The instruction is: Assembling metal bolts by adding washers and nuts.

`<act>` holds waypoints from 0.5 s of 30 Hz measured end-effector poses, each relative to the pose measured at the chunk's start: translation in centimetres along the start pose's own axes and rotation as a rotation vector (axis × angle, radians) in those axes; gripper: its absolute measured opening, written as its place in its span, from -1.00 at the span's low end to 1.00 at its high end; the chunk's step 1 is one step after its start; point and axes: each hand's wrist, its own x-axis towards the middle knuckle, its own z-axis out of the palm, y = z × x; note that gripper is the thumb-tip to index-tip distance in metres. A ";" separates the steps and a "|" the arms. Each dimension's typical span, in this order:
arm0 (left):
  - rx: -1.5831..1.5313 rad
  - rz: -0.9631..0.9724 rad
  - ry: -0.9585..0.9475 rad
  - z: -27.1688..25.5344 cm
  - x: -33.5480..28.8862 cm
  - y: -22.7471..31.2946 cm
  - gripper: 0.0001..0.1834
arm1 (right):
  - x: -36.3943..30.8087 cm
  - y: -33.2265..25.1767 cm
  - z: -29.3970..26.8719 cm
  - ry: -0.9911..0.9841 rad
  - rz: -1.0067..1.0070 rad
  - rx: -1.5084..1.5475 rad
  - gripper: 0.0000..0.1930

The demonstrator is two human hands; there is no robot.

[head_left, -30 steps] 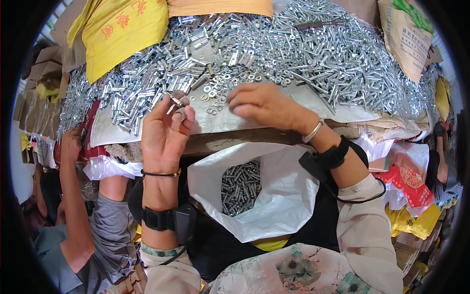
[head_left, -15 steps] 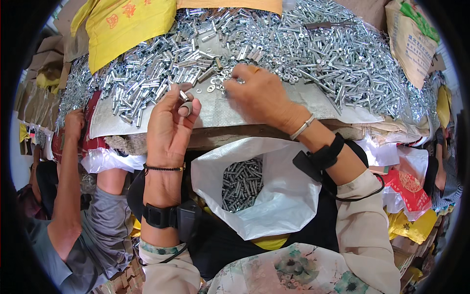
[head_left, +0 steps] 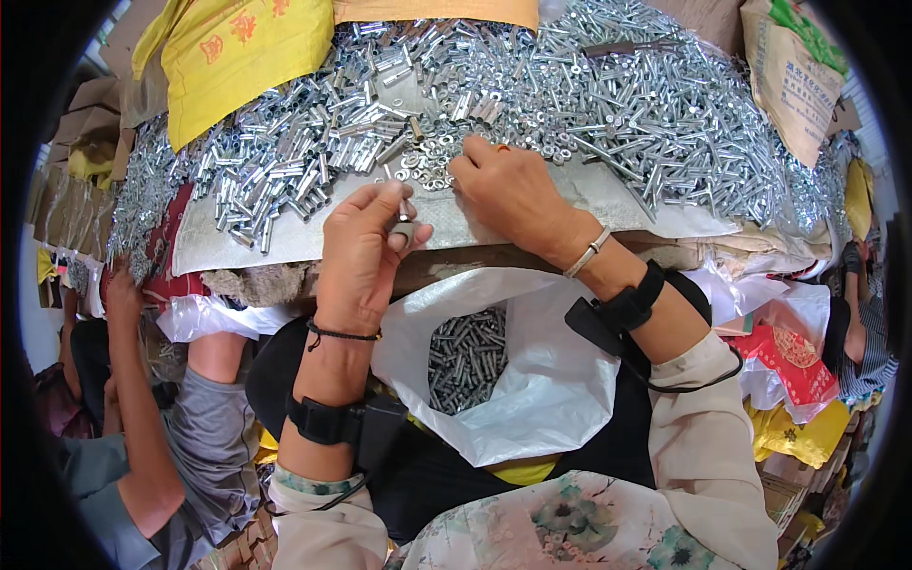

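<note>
My left hand (head_left: 366, 247) is closed in a pinch over the front edge of the pile, with a small shiny metal bolt (head_left: 404, 213) between thumb and fingers. A grey cover wraps one of its fingertips. To its right, my right hand (head_left: 518, 195) reaches in beside a patch of loose washers (head_left: 439, 157). Its fingers are bent together and the tips are hidden, so what they hold cannot be made out. An open white bag (head_left: 560, 404) sits in my lap below both hands, with many metal bolts (head_left: 467, 359) inside.
Metal sleeves (head_left: 285, 176) heap on the left and long bolts (head_left: 684, 142) on the right, over a pale woven sheet (head_left: 617, 195). A yellow bag (head_left: 247, 62) lies across the back left. At the left, another person's arm (head_left: 133, 380) reaches toward the pile.
My left hand has moved right, nearer my right hand, and turned its back more upward around the bolt. My right hand has shifted slightly right. The neighbour's hand has lowered.
</note>
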 end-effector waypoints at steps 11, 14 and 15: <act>0.336 -0.087 -0.206 1.8 -1.0 -1.6 -0.85 | -1.0 -0.8 -3.0 0.039 0.203 0.686 -0.91; 0.325 -0.075 -0.237 2.4 -1.0 -2.1 -0.86 | -2.3 -0.5 -3.4 0.095 0.108 0.642 -0.92; 0.355 -0.064 -0.208 2.7 -1.2 -2.2 -0.87 | -2.7 -0.5 -3.7 0.063 0.041 0.517 -0.88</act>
